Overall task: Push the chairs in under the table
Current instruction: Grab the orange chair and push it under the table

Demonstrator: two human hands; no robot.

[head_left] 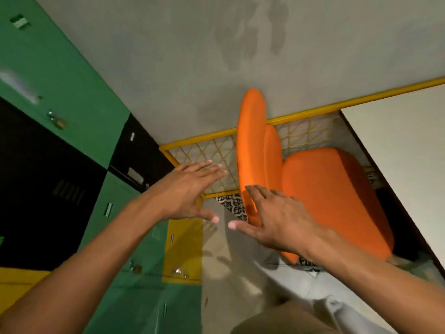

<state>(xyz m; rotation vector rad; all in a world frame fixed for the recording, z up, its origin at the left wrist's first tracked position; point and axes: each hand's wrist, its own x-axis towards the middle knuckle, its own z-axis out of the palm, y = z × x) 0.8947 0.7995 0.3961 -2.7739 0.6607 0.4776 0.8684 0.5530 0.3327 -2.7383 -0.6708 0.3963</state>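
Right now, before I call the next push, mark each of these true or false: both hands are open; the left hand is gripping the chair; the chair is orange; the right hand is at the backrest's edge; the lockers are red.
1. Both hands are open. True: the left hand and the right hand both show spread fingers.
2. The left hand is gripping the chair. False: it hangs in the air left of the orange chair, holding nothing.
3. The chair is orange. True.
4. The right hand is at the edge of the backrest. True: its fingers lie at the lower edge, though a firm grip cannot be told.
5. The lockers are red. False: they are green, black and yellow.
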